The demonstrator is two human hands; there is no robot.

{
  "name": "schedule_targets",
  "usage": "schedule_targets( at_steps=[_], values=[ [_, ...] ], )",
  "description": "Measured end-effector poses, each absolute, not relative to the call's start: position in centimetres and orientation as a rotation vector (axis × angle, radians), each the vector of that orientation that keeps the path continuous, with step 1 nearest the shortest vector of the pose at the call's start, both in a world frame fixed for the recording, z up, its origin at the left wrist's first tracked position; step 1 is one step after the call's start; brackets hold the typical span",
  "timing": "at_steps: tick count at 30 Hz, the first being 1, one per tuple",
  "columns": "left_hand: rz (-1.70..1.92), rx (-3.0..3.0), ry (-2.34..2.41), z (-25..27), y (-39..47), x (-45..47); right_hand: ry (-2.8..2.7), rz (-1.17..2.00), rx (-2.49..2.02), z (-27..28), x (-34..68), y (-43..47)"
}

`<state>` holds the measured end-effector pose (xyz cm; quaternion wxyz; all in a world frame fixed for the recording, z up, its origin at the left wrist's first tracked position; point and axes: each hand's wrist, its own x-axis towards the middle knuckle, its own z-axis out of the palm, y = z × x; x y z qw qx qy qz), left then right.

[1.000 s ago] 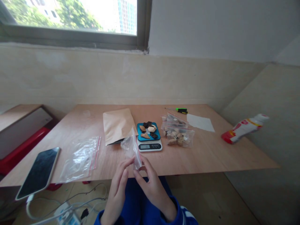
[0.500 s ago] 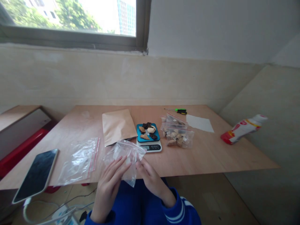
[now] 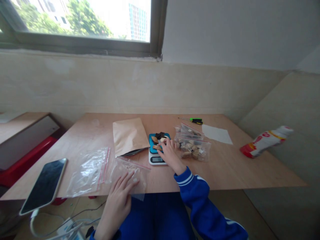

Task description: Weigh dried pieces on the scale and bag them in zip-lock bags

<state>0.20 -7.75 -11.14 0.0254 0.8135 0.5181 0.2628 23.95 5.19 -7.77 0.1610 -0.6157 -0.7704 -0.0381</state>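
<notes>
My left hand lies with fingers stretched over a clear zip bag at the table's front edge. My right hand reaches over the kitchen scale, fingers apart and bent down among the pieces on its blue platform. On that platform sit dark brown pieces, tan pieces and a pale shell-like piece, partly covered by my fingers. Whether a fingertip grips any piece is hard to see. Just right of the scale rest zip bags filled with brownish pieces.
Left of the scale lies a brown paper pouch. More clear bags and a phone on a cable are at the left. Farther right are a screwdriver, white paper and a standing bottle.
My right hand has left the clear bag and moved up and right onto the scale's pieces. The bag now lies flatter under my left hand. The view has shifted slightly.
</notes>
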Motion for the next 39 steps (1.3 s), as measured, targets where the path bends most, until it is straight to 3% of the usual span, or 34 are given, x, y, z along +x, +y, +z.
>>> schedule_targets(
  at_steps=[8, 15, 23, 29, 33, 39],
  values=[
    [0.893, 2.375, 1.758, -8.0, -2.4, -1.2, -2.226, -0.178, -1.744, -7.4, 24.2, 5.4],
    [0.606, 2.405, 1.951, -7.9, 4.4, -2.6, -2.213, -0.172, -1.735, -6.9, 24.4, 5.7],
    [0.536, 2.187, 2.117, -4.6, 4.0, -2.6, -1.616, 0.008, -1.379, -2.3, 26.9, 3.8],
    [0.845, 2.048, 2.481, -1.3, 2.8, -1.7, -1.013, -0.064, -1.125, 1.1, 27.5, 1.7],
    [1.032, 1.952, 2.535, -0.1, 2.3, -1.4, -1.004, 0.070, -1.063, 1.4, 26.9, 1.6],
    [1.328, 1.854, 2.255, 0.3, 2.3, -1.3, -1.112, 0.194, -1.044, 1.6, 25.9, 1.7]
  ],
)
